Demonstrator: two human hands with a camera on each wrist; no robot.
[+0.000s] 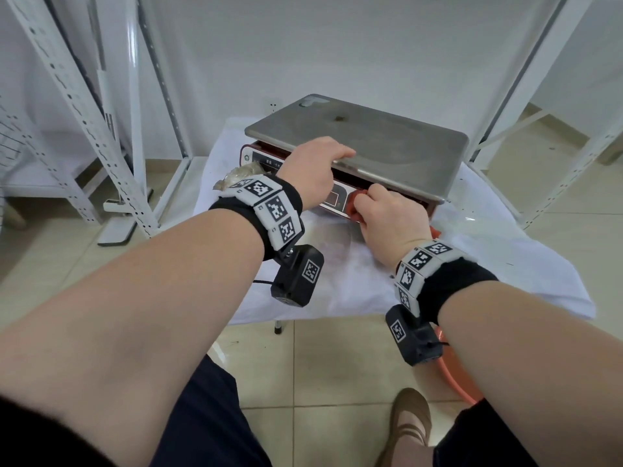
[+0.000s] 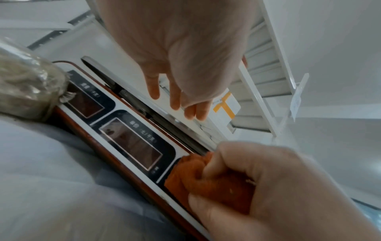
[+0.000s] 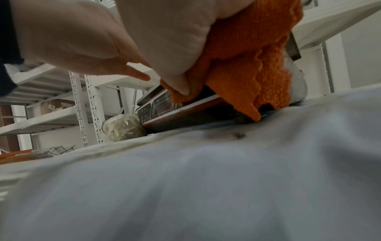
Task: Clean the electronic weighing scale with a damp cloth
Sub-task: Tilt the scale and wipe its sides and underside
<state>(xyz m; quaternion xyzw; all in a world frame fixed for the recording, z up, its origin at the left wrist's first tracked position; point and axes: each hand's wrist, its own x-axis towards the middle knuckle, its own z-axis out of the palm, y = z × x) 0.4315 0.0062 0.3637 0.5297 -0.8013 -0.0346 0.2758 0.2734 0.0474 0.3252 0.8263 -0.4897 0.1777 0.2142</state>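
The weighing scale has a steel pan [image 1: 387, 146] over a red body with a display panel [image 2: 132, 140]. It stands on a table covered with a white sheet [image 1: 472, 264]. My left hand [image 1: 317, 170] holds the pan's front edge, thumb on top. Its fingers [image 2: 175, 97] reach under the pan. My right hand [image 1: 387, 217] grips a bunched orange cloth [image 1: 355, 205] and presses it against the right part of the panel. The cloth [image 2: 206, 179] covers the panel's right end, and a loose flap [image 3: 251, 65] hangs down to the sheet.
A plastic-wrapped greyish bundle [image 1: 242, 175] lies against the scale's left end. White metal shelving stands at the left [image 1: 84, 129] and at the right [image 1: 539, 112]. An orange basin [image 1: 462, 375] sits on the tiled floor under my right forearm.
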